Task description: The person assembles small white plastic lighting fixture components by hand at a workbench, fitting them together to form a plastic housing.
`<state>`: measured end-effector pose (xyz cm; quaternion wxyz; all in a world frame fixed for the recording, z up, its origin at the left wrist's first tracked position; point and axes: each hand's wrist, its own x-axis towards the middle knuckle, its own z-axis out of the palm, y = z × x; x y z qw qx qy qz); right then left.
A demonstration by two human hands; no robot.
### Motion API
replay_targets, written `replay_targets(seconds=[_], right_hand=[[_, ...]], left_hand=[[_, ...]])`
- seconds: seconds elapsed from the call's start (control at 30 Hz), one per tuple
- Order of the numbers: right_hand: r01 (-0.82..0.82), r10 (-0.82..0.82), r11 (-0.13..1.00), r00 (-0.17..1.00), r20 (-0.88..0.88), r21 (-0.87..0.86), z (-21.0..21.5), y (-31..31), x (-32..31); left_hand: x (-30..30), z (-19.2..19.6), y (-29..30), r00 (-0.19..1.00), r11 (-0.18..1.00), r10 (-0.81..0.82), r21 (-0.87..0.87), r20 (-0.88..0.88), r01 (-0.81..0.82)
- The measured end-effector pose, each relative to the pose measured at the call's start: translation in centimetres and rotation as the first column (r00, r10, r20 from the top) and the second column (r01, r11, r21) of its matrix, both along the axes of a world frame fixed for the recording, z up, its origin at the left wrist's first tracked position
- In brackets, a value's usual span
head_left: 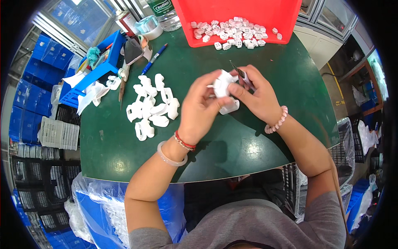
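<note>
In front of me, above the green table (257,145), my left hand (197,108) is closed around a white molded plastic part (223,84). My right hand (262,98) grips a small knife (238,69), its dark pointed blade angled up and away from me. The right thumb also presses on the white part. Just below the fingers, another white piece (230,108) shows, partly hidden; I cannot tell whether it rests on the table. To the left of my left hand lies a loose pile of similar white curved parts (147,107).
A red tray (238,9) at the back holds small white pieces (236,32), some spilling onto the table. Further left are a blue pen (154,59), a phone (133,50), a blue bin (93,74), a spray can (126,21) and a plastic bottle (169,20).
</note>
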<state>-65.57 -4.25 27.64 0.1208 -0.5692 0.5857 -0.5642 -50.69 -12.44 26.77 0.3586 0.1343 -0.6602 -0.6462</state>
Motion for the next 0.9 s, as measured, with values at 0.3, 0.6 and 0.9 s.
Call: replay_targets(seconds=[0.3, 0.6, 0.9], right_hand=[[-0.057, 0.042, 0.989, 0.993, 0.111, 0.134, 0.1, 0.3, 0.3], [0.443, -0.395, 0.896, 0.823, -0.408, 0.027, -2.2, -0.2, -6.7], [0.913, -0.415, 0.17, 0.408, -0.813, 0.371, -2.5, 0.8, -13.9]], left_hand=[[0.2, -0.3, 0.4, 0.997, 0.995, -0.072, 0.074, 0.035, 0.069], [0.3, 0.1, -0.2, 0.949, 0.657, 0.305, -0.74, 0.086, -0.144], [0.1, -0.9, -1.5, 0.927, 0.725, 0.237, -0.688, 0.29, 0.03]])
